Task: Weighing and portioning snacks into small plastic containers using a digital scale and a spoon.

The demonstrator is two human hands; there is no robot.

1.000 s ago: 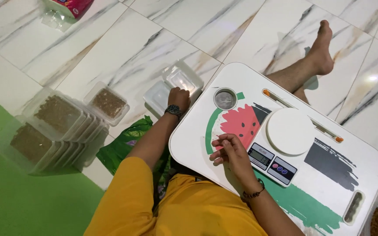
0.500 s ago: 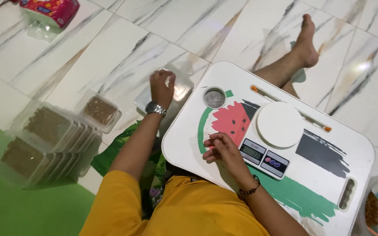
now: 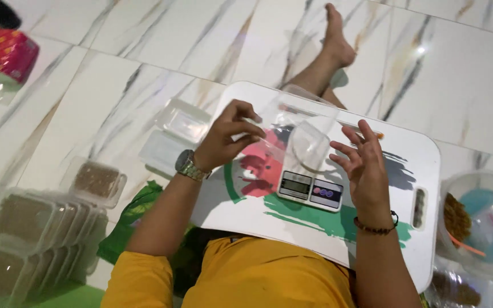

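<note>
My left hand [image 3: 230,134] grips a clear, empty plastic container [image 3: 302,126] by its left edge and holds it in the air over a small digital kitchen scale [image 3: 310,189]. The scale stands on a white lap table [image 3: 412,159] with a red, green and black picture on it. My right hand [image 3: 362,165] hovers with fingers spread just right of the container, holding nothing. A metal watch is on my left wrist, a bead bracelet on my right.
More empty clear containers [image 3: 173,132] lie on the marble floor left of the table. Filled, lidded containers of brown stuff [image 3: 35,225] are stacked at lower left. A clear bowl [image 3: 480,222] holding brown stuff stands at right. A red packet [image 3: 2,52] lies at top left.
My left hand reached to the empty containers on the floor, took one and brought it over the scale. My right hand lifted off the table beside the scale.
</note>
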